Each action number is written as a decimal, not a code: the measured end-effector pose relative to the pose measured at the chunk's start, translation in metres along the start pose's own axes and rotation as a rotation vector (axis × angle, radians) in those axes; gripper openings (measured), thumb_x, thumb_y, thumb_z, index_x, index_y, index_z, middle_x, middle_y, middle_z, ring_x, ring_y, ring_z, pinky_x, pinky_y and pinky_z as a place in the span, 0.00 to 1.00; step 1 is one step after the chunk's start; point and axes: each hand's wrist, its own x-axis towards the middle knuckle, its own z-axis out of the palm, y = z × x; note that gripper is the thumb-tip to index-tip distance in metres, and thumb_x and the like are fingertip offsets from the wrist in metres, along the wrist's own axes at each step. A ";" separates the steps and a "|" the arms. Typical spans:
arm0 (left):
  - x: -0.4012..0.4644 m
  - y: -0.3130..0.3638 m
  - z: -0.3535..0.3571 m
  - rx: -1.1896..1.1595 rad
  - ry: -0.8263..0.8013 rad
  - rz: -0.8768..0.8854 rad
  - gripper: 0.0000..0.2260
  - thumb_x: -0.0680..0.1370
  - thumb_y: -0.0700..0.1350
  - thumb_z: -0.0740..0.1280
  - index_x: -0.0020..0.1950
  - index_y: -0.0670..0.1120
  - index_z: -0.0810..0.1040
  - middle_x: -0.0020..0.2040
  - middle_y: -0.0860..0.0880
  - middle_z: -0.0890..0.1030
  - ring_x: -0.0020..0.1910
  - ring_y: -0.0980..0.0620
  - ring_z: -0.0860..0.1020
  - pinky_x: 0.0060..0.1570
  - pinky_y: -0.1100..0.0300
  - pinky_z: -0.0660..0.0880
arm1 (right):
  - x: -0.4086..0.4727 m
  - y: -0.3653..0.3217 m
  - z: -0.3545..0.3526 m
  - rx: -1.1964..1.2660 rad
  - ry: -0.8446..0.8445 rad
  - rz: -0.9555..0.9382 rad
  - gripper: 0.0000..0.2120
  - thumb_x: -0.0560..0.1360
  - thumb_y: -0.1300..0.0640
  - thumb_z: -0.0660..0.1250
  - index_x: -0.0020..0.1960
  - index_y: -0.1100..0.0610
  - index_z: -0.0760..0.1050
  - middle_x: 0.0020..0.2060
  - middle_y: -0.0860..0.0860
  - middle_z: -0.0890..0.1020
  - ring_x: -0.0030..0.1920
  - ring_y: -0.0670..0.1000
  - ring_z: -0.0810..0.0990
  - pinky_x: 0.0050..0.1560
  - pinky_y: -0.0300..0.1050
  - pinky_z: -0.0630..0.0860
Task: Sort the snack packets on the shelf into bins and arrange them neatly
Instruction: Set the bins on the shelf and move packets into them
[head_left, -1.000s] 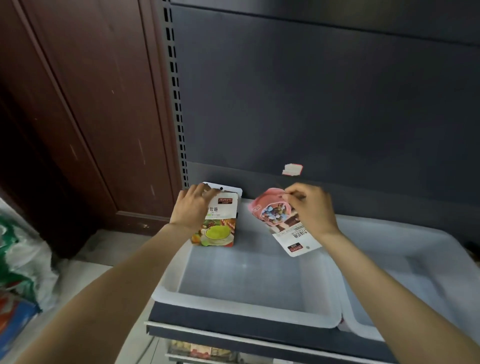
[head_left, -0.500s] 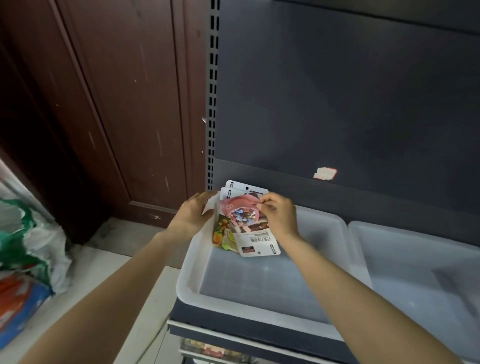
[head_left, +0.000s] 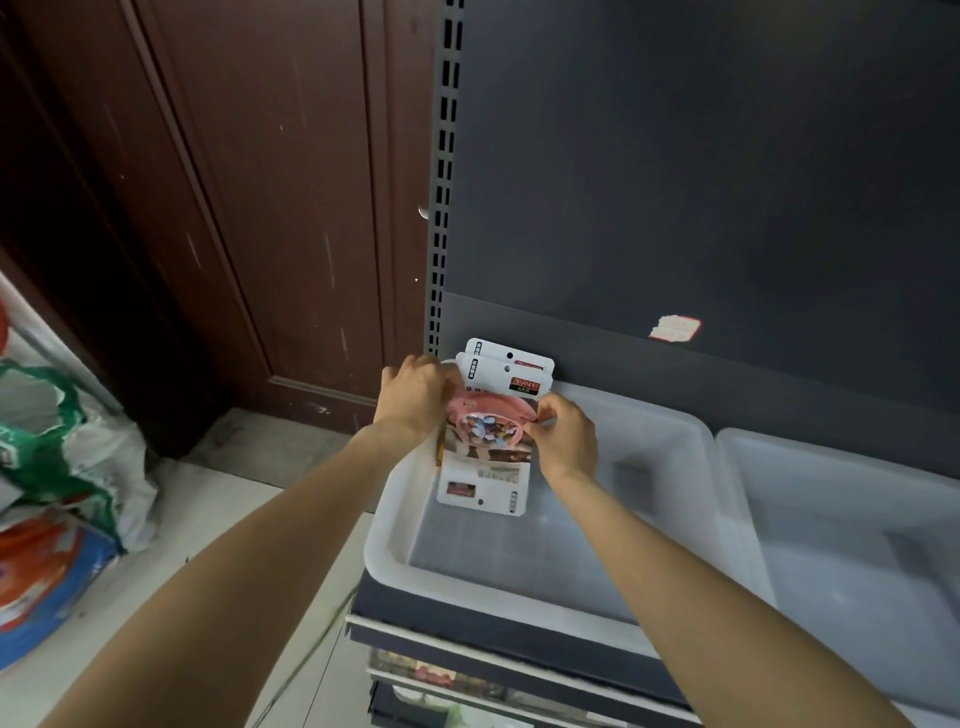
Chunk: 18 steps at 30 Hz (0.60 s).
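Observation:
A pink snack packet with a white label end hangs upside down at the back left corner of the left translucent bin. My right hand pinches its right edge. Behind it stand two white-topped packets against the bin's back wall. My left hand grips the left side of this stack, fingers curled round the packets. The pink packet lies flat against the front of the standing ones.
A second translucent bin sits to the right on the same dark shelf. The grey back panel with a slotted upright rises behind. A brown wooden door and bags on the floor are at the left.
My right hand has brought the pink packet left, from mid-bin onto the front of the packets held by my left hand. The view has shifted left as well.

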 end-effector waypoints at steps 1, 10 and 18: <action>0.002 0.002 -0.003 -0.003 0.040 0.026 0.08 0.79 0.41 0.63 0.51 0.50 0.81 0.52 0.48 0.76 0.56 0.46 0.72 0.56 0.50 0.64 | 0.001 -0.001 -0.001 0.032 0.011 -0.006 0.08 0.74 0.61 0.69 0.41 0.53 0.71 0.45 0.50 0.81 0.44 0.51 0.78 0.41 0.43 0.72; -0.009 -0.001 0.003 -0.010 0.012 0.042 0.09 0.79 0.41 0.63 0.54 0.49 0.82 0.53 0.48 0.77 0.56 0.46 0.73 0.55 0.51 0.67 | -0.002 0.005 0.001 0.224 -0.037 0.116 0.07 0.74 0.67 0.64 0.42 0.55 0.73 0.36 0.48 0.77 0.41 0.52 0.78 0.48 0.56 0.79; -0.005 0.003 0.010 0.118 -0.004 0.017 0.10 0.79 0.43 0.63 0.57 0.51 0.80 0.56 0.49 0.77 0.59 0.47 0.70 0.57 0.52 0.66 | -0.002 0.004 0.001 0.234 -0.143 0.134 0.11 0.74 0.61 0.68 0.54 0.55 0.71 0.46 0.52 0.79 0.45 0.53 0.78 0.52 0.53 0.78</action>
